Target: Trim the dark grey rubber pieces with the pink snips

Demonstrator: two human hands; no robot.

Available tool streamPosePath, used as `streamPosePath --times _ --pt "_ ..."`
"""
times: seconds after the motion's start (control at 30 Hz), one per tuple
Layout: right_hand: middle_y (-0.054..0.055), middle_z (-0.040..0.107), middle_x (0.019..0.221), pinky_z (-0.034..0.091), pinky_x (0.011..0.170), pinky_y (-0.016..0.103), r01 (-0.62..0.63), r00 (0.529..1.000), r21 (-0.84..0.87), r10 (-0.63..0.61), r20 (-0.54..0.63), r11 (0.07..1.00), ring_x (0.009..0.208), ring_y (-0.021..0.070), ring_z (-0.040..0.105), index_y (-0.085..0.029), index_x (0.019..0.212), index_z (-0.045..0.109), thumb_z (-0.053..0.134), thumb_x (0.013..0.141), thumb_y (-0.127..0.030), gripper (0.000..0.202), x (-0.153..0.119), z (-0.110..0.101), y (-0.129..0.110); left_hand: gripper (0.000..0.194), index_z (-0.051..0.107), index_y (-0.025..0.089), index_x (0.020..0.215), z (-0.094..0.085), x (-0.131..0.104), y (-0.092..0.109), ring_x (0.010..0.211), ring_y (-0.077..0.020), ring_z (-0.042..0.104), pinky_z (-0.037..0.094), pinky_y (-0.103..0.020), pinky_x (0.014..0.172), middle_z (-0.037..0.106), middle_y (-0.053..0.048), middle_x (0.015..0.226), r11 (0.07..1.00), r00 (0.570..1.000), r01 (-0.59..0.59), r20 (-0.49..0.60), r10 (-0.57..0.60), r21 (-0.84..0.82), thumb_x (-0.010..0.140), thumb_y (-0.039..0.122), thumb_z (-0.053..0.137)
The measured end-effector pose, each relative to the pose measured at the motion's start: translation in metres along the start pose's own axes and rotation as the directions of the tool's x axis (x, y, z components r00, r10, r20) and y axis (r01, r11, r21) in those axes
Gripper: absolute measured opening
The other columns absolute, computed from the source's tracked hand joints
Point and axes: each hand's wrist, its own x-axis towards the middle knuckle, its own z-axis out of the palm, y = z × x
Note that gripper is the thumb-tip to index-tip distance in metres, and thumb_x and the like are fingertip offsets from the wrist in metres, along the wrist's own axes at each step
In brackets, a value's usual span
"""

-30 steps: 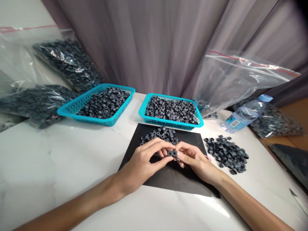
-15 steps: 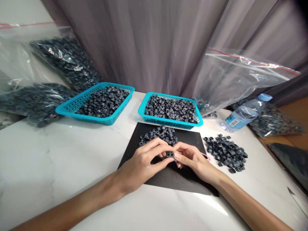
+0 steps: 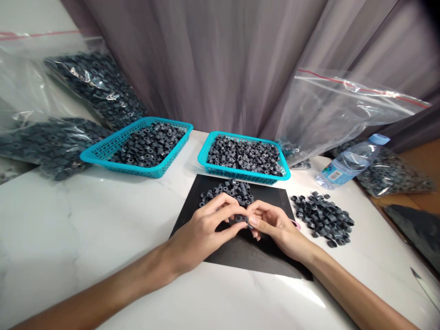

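Observation:
Over the black mat [image 3: 250,256], my left hand [image 3: 202,231] pinches small dark grey pieces with round holes [image 3: 239,219] between thumb and fingertips. My right hand [image 3: 277,227] meets it there, thumb and forefinger closed on the right end of the same pieces; its fingertips partly cover them. Just beyond my fingers lies a heap of similar dark grey cylinders [image 3: 237,189] on the mat. To the right of the mat, a pile of dark grey rings or caps [image 3: 325,220] rests on the white table [image 3: 113,229].
Behind the mat stand a right turquoise basket [image 3: 237,174] and a left turquoise basket [image 3: 158,170], both filled with grey pieces. A water bottle [image 3: 349,160] stands tilted at right. Filled clear bags [image 3: 92,85] flank both sides. A pink item [image 3: 297,224] shows beside the right hand.
The held pieces have shifted slightly up and left between my fingertips, and less of them shows. Both hands stay almost in the same place.

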Motion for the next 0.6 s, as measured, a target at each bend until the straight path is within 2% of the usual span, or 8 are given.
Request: streamPosePath --times 0.17,0.27,0.4,0.5,0.6 --pt "0.000 0.056 0.079 0.047 0.060 0.022 0.018 1.000 0.013 -0.017 -0.026 1.000 0.070 0.0119 0.053 -0.018 0.098 0.066 0.072 0.093 -0.039 0.022 0.000 0.000 -0.001 0.015 0.070 0.024 0.108 0.000 0.004 0.000 0.083 -0.0105 0.060 0.052 -0.024 0.082 0.062 -0.001 0.104 0.997 0.999 0.042 -0.028 -0.044 -0.060 0.095 0.018 0.064" --pt "0.000 0.056 0.080 0.050 0.059 0.022 0.052 0.997 0.035 -0.050 -0.059 0.998 0.071 0.0124 0.054 -0.019 0.099 0.067 0.072 0.093 -0.037 0.020 0.001 0.002 0.001 0.012 0.069 0.023 0.105 0.002 0.008 -0.005 0.084 -0.0118 0.063 0.053 -0.025 0.080 0.066 0.000 0.101 0.956 0.984 0.169 -0.009 -0.176 -0.240 0.094 0.023 0.067" --pt "0.001 0.057 0.085 0.053 0.054 0.023 0.134 0.981 0.029 -0.128 -0.149 0.991 0.068 0.0120 0.055 -0.020 0.101 0.067 0.071 0.094 -0.036 0.019 0.002 0.004 0.005 0.019 0.064 0.021 0.110 0.003 0.011 -0.011 0.095 -0.0153 0.069 0.054 -0.027 0.085 0.070 -0.001 0.101 0.750 0.922 0.377 0.142 -0.360 -0.543 0.093 0.030 0.067" --pt "0.000 0.057 0.085 0.054 0.053 0.024 0.193 0.955 -0.017 -0.192 -0.228 0.981 0.065 0.0114 0.056 -0.021 0.100 0.066 0.070 0.094 -0.035 0.016 0.001 0.006 0.006 0.022 0.065 0.020 0.115 0.001 0.012 -0.010 0.096 -0.0158 0.069 0.054 -0.026 0.084 0.071 -0.002 0.103 0.651 0.885 0.452 0.218 -0.410 -0.611 0.095 0.031 0.065" --pt "0.000 0.060 0.085 0.055 0.061 0.025 0.226 0.924 -0.117 -0.251 -0.288 0.967 0.066 0.0112 0.060 -0.021 0.098 0.066 0.069 0.095 -0.033 0.013 0.000 0.009 0.005 0.025 0.066 0.019 0.119 -0.001 0.013 -0.004 0.099 -0.0170 0.068 0.053 -0.027 0.086 0.072 -0.004 0.105 0.554 0.837 0.526 0.277 -0.471 -0.646 0.098 0.032 0.060"
